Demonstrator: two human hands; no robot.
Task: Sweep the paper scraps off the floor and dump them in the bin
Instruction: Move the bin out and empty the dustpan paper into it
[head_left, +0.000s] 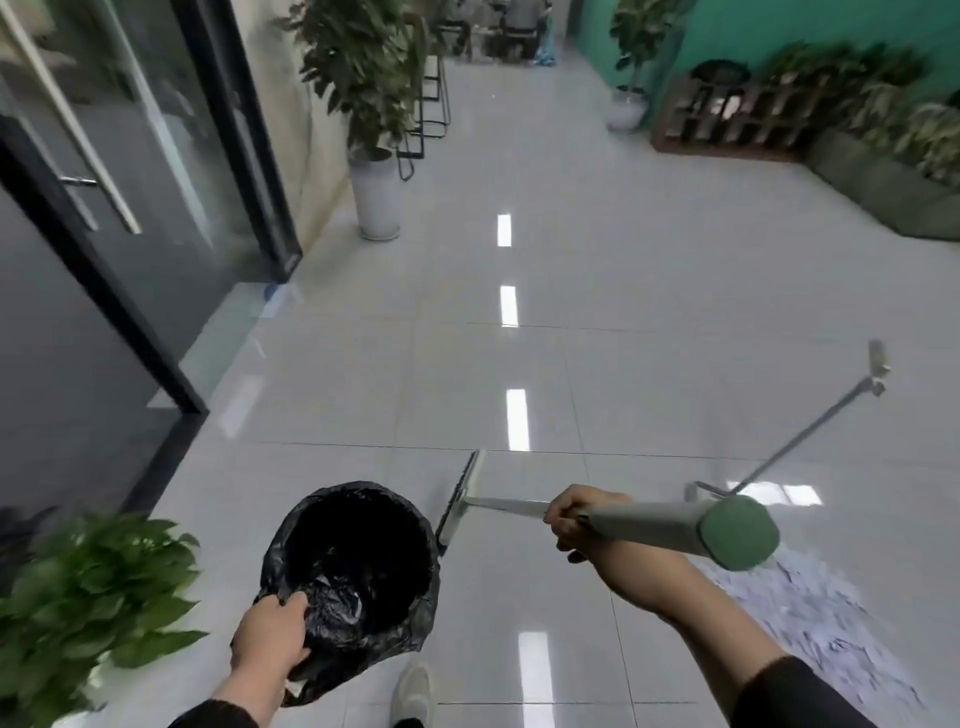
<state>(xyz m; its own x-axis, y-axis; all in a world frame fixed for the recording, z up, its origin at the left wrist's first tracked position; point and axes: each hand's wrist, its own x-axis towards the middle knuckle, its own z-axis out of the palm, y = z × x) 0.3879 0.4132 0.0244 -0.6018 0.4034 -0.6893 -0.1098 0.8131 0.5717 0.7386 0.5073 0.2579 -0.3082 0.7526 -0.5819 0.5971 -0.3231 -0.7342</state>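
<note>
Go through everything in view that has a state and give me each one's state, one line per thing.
bin: upright, open, black bag lining it.
left hand: grips the bag at the bin's near rim.
right hand: grips the broom handle.
broom: head by the bin, on or near the floor.
dustpan: long handle tilted, nobody holding it.
paper scraps: piled on the floor, not yet swept up.
glass door: closed.

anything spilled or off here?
Yes: a heap of white paper scraps lies spilled on the floor at lower right, beneath the broom handle. The bin holds none that I can see.
</note>
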